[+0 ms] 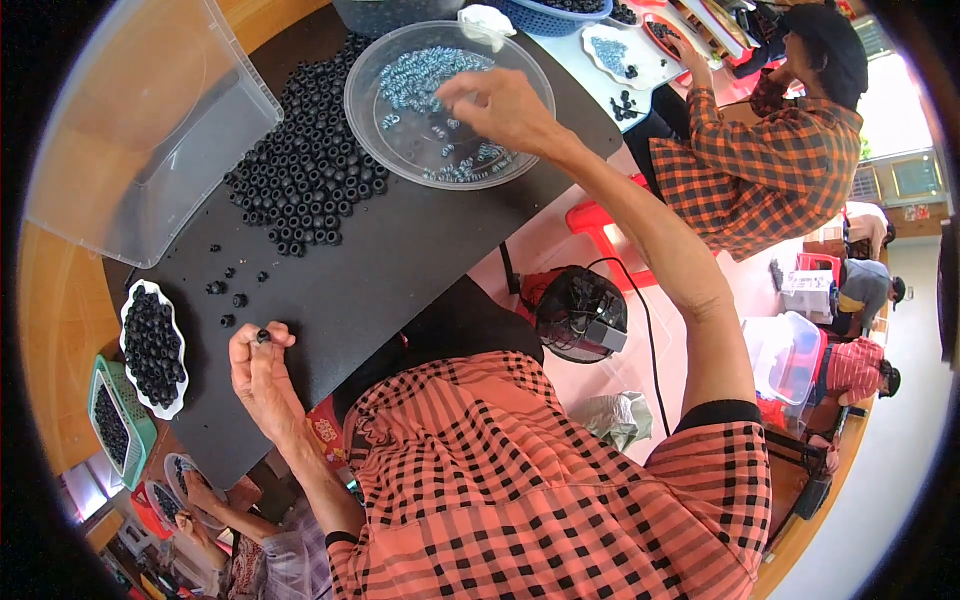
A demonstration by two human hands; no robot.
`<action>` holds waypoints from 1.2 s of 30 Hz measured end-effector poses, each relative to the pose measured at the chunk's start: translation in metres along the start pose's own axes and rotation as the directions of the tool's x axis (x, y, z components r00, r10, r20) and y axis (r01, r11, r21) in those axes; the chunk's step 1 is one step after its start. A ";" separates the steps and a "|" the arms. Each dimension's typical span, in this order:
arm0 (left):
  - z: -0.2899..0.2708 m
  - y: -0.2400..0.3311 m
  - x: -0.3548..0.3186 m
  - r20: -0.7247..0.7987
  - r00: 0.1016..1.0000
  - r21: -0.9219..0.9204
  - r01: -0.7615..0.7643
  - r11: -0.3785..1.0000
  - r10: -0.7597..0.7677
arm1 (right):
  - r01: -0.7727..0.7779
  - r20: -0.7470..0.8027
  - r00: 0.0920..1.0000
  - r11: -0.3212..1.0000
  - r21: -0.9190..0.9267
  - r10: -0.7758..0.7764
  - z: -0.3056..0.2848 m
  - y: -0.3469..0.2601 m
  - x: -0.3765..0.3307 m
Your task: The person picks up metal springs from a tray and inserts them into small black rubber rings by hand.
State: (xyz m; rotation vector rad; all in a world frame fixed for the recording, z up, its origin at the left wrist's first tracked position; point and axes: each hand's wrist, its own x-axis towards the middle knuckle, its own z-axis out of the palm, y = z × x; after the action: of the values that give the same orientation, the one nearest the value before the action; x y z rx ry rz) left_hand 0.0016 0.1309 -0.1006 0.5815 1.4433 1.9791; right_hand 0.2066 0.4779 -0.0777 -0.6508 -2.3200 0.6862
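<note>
My left hand (262,375) is closed at the table's near left edge, pinching a small black ring-shaped part (263,336) between thumb and fingers. Over a round clear plastic tub (365,150) reaches my right hand (505,108), its fingers loosely bent and apart, slightly blurred. Nothing shows between them. In the tub lie many small bluish coil springs (425,75), heaped at the far side and scattered nearer. Beside the tub spreads a big pile of black ring-shaped parts (310,150). Several loose black pieces (238,299) lie between that pile and my left hand.
A white scalloped dish (178,395) of black parts stands at the left, near a green basket (133,455). A clear plastic bin (150,130) sits far left. A co-worker in an orange checked shirt (760,160) works at the right; another person's arms (240,520) show lower left.
</note>
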 end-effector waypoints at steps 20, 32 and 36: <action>-0.002 -0.002 -0.001 0.027 0.999 0.008 -0.022 1.000 0.022 | 0.164 0.382 0.916 0.983 -0.088 -0.119 -0.028 0.000 -0.008; -0.002 -0.003 -0.002 0.012 1.000 0.040 -0.015 0.999 0.015 | 0.009 0.179 0.984 0.993 -0.114 0.012 -0.032 -0.002 -0.008; 0.000 -0.003 -0.003 0.001 1.000 0.033 -0.014 0.999 0.014 | 0.092 0.360 0.933 0.971 -0.219 -0.007 -0.032 -0.003 -0.013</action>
State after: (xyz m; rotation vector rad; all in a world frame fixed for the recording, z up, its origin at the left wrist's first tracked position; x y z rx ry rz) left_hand 0.0039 0.1296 -0.1031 0.6084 1.4776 1.9686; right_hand 0.2359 0.4779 -0.0601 -0.6062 -2.7762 0.5472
